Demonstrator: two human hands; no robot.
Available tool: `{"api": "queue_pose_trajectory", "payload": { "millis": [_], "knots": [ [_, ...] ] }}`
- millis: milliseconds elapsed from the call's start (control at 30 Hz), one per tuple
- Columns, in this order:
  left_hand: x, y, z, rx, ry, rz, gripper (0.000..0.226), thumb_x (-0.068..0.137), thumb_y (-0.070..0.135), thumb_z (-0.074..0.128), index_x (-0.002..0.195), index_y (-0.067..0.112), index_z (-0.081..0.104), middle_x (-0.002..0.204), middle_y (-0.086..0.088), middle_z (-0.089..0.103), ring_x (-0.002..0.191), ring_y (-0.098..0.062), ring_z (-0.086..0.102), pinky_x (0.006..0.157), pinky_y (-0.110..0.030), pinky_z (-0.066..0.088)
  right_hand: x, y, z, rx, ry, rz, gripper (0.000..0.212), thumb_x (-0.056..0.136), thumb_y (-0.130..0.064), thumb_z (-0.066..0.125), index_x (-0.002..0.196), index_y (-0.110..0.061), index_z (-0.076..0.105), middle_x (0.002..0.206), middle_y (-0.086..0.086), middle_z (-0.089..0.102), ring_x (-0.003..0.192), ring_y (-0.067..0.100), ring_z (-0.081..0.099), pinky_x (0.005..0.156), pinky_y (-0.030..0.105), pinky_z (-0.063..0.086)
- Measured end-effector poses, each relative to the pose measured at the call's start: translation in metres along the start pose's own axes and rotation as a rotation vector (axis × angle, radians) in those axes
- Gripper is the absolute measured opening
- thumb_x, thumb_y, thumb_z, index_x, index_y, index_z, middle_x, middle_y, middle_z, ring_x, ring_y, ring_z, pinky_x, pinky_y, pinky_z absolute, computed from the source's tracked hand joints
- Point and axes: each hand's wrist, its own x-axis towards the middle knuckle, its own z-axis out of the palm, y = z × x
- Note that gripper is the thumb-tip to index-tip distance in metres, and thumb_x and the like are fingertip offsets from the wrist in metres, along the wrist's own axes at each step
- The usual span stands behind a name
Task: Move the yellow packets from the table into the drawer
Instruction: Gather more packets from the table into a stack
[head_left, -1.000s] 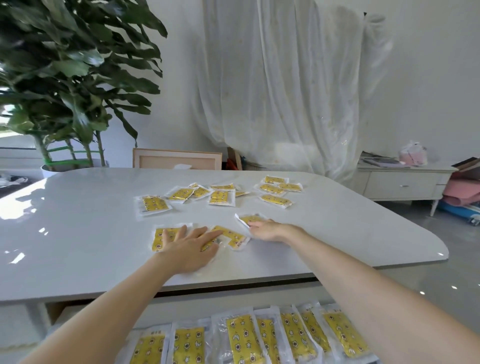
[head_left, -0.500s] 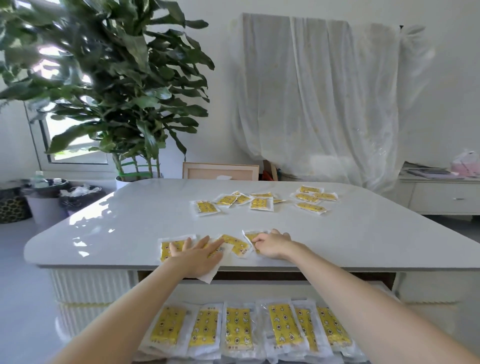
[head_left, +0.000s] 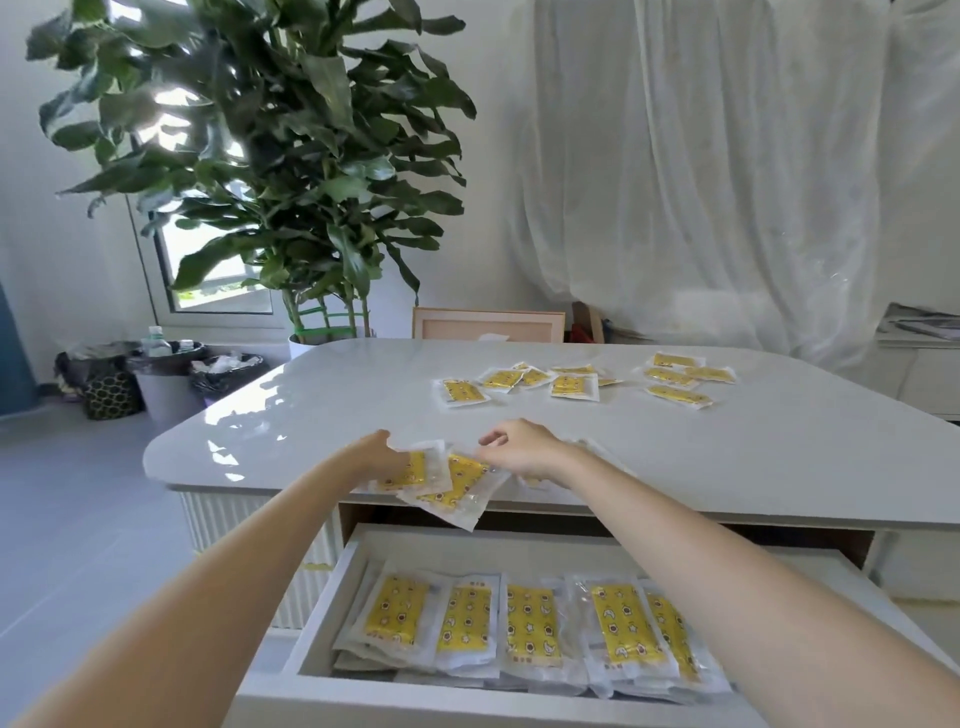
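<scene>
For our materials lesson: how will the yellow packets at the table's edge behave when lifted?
Probably floppy: the packets sag over the table edge. Likely light: the left hand and right hand gather several. Glossy, they may slide.

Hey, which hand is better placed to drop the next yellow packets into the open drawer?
Left, probably. The left hand grips the overhanging packets, which jut past the table edge above the open drawer. The right hand sits farther in, its grip unclear.
</scene>
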Motion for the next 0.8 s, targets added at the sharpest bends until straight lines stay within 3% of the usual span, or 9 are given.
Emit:
{"api": "queue_pose_trajectory", "payload": {
  "millis": [100, 167, 267, 500, 600, 667, 800],
  "knots": [
    [-0.005, 0.002, -0.007, -0.141, -0.054, -0.003, 0.069, 0.097, 0.03, 0.049, 0.151, 0.009, 0.012, 0.158, -0.009, 0.015, 0.145, -0.026, 0.02, 0.115, -0.033, 0.02, 0.01, -0.014, 0.026, -0.262, -0.186, -0.012, 0.085, 0.083, -0.066, 0.053, 0.151, -0.026, 0.022, 0.155, 0.006, 0.027, 0.147, 0.034, 0.001, 0.112, 0.051, 0.02],
    [-0.006, 0.004, -0.006, -0.16, -0.06, 0.009, 0.072, 0.095, 0.031, 0.053, 0.152, 0.011, 0.013, 0.157, -0.009, 0.019, 0.143, -0.026, 0.023, 0.113, -0.034, 0.023, 0.018, -0.014, 0.037, -0.323, -0.205, 0.003, 0.095, 0.079, -0.068, 0.055, 0.153, -0.027, 0.012, 0.157, 0.007, 0.022, 0.146, 0.035, -0.01, 0.111, 0.055, 0.02],
    [-0.003, 0.004, -0.003, -0.077, -0.044, 0.013, 0.079, 0.089, 0.032, 0.061, 0.151, 0.014, 0.016, 0.156, -0.008, 0.021, 0.142, -0.026, 0.027, 0.114, -0.035, 0.027, 0.026, -0.014, 0.037, -0.252, -0.121, -0.036, 0.098, 0.074, -0.062, 0.068, 0.15, -0.025, 0.019, 0.153, 0.007, 0.028, 0.145, 0.033, 0.003, 0.108, 0.051, 0.029],
    [0.01, 0.006, -0.012, -0.171, -0.054, -0.093, 0.097, 0.074, 0.022, 0.08, 0.15, 0.016, 0.02, 0.147, -0.012, 0.036, 0.123, -0.032, 0.049, 0.106, -0.042, 0.042, 0.036, -0.012, 0.025, 0.018, -0.016, 0.004, 0.104, 0.057, -0.035, 0.091, 0.143, -0.031, 0.031, 0.144, 0.009, 0.029, 0.133, 0.033, 0.031, 0.109, 0.045, 0.033],
    [0.012, 0.006, -0.01, -0.225, -0.035, -0.107, 0.096, 0.072, 0.015, 0.082, 0.149, 0.011, 0.024, 0.143, -0.012, 0.039, 0.123, -0.03, 0.049, 0.105, -0.039, 0.043, 0.04, -0.009, 0.026, 0.134, 0.034, 0.037, 0.104, 0.054, -0.02, 0.093, 0.14, -0.032, 0.036, 0.141, 0.01, 0.03, 0.127, 0.033, 0.038, 0.106, 0.044, 0.038],
    [0.011, 0.007, -0.008, -0.228, -0.022, -0.098, 0.088, 0.073, 0.009, 0.08, 0.146, 0.008, 0.029, 0.14, -0.012, 0.041, 0.116, -0.026, 0.049, 0.105, -0.035, 0.043, 0.039, -0.006, 0.024, 0.262, 0.08, 0.048, 0.097, 0.058, -0.008, 0.09, 0.139, -0.028, 0.041, 0.139, 0.008, 0.036, 0.12, 0.027, 0.044, 0.099, 0.035, 0.043],
    [0.008, 0.009, -0.006, -0.17, -0.02, -0.092, 0.073, 0.08, 0.004, 0.072, 0.143, 0.006, 0.035, 0.124, -0.013, 0.048, 0.099, -0.025, 0.051, 0.088, -0.03, 0.047, 0.032, 0.003, 0.019, 0.535, 0.06, 0.057, 0.083, 0.064, 0.009, 0.081, 0.135, -0.019, 0.048, 0.124, 0.007, 0.052, 0.106, 0.019, 0.048, 0.085, 0.027, 0.044]
  ]
}}
